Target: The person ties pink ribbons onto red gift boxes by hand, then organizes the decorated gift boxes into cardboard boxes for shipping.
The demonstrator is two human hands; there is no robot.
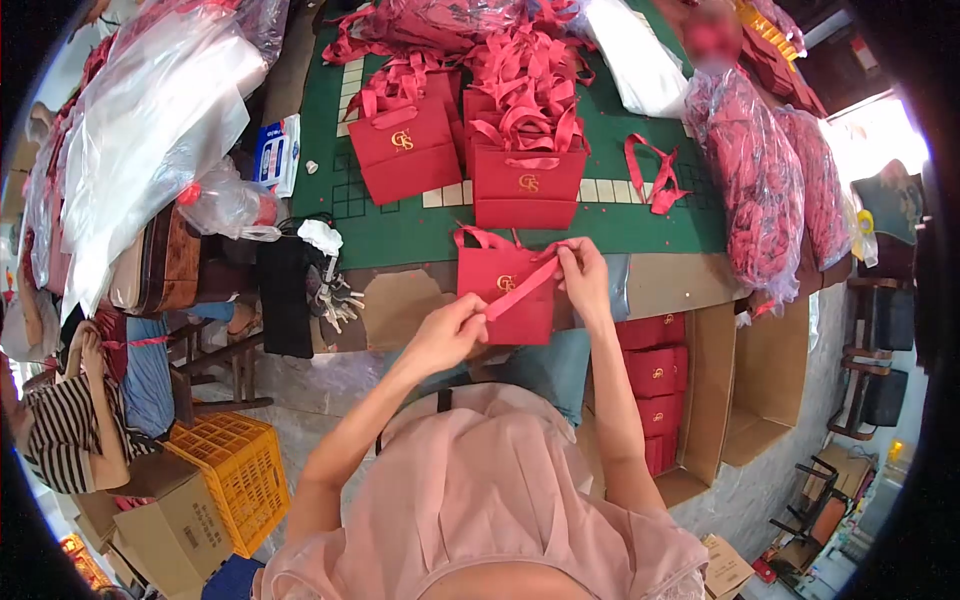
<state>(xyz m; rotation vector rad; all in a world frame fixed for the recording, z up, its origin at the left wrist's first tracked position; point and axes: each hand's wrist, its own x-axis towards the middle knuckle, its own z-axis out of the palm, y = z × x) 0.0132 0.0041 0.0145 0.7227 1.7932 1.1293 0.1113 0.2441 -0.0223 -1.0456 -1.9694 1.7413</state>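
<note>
A red ribbon (522, 289) is stretched on a slant between my two hands. My left hand (448, 333) pinches its lower end, and my right hand (584, 278) grips the upper end. Right behind the ribbon is a small red paper gift bag (520, 327) with gold lettering, upright at the table's front edge. Another strip of ribbon loops up from the bag's top left. Farther back on the green table top (640, 225) stand more red gift bags (405, 148), and one bag (528, 190) has a heap of ribbons (525, 85) over it.
Plastic-wrapped red bundles (745, 180) lie at the right; clear plastic sheeting (160, 130) covers the left. Keys (335, 297), a bottle (230, 205) and a loose ribbon (655, 175) are on the table. Below are a cardboard box (712, 375) of red bags and a yellow crate (235, 470). Someone in stripes (75, 430) sits left.
</note>
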